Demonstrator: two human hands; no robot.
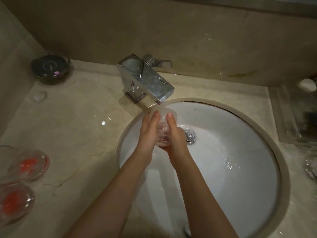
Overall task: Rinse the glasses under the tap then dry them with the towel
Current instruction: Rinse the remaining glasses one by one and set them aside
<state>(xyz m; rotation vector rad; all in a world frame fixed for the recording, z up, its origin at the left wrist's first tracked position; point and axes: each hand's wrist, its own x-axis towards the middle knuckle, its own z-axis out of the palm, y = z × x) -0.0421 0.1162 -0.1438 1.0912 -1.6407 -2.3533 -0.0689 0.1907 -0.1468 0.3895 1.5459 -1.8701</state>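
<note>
Both hands were over the sink (231,177), w/ a clear glass (163,133) sandwiched between them right under the tap (147,79) spout. Left hand (147,133) was wrapped round the glass's left side, right hand (175,134) round its right side, fingers pointing up toward the spout, rim tilted up at it. Water was splashing inside the glass. Two more glasses (25,167) w/ red bottoms sat on the counter (77,117), far left, well apart from the hands.
</note>
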